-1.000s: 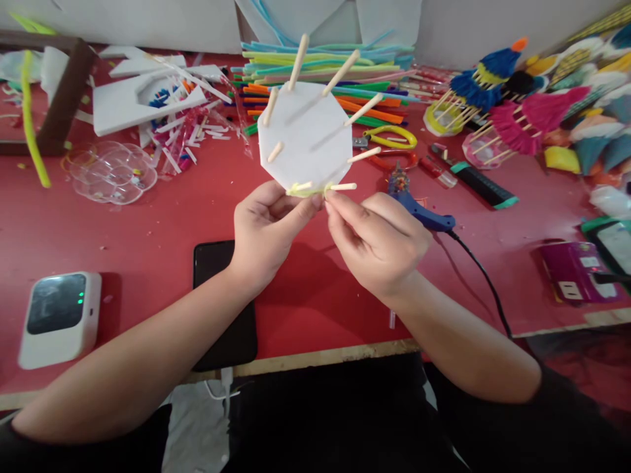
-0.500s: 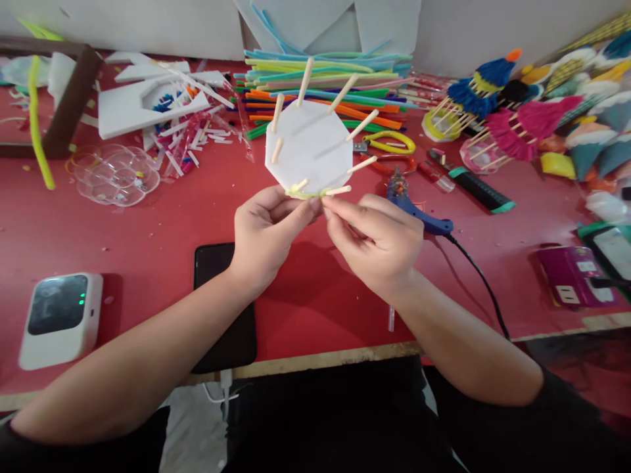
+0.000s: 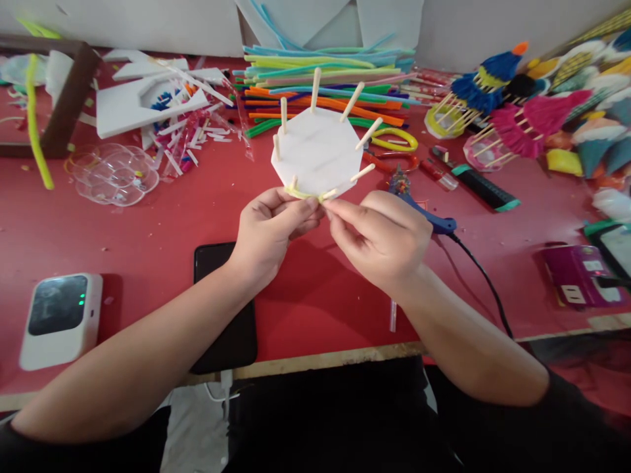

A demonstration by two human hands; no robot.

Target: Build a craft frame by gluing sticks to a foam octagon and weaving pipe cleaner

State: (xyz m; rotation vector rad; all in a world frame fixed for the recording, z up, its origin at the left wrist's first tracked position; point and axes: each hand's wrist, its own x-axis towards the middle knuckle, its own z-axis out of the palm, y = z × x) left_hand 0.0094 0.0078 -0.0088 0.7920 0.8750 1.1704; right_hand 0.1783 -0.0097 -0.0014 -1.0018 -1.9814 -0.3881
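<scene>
A white octagonal foam board (image 3: 318,151) with several wooden sticks standing round its rim is held above the red table (image 3: 148,230). My left hand (image 3: 269,230) pinches its near edge. My right hand (image 3: 379,236) pinches a yellow-green pipe cleaner (image 3: 304,193) that lies along that edge between two sticks. The fingertips of both hands meet at the board's front rim.
Behind the board lies a pile of coloured pipe cleaners (image 3: 325,79). A blue glue gun (image 3: 424,213) with a black cord, yellow scissors (image 3: 392,139), a black phone (image 3: 221,302), a white device (image 3: 59,318), a clear tray (image 3: 113,174) and finished fuzzy crafts (image 3: 517,112) surround the hands.
The board has tilted flatter and moved slightly right, so the sticks look shorter. Both hands keep their pinch at its near edge.
</scene>
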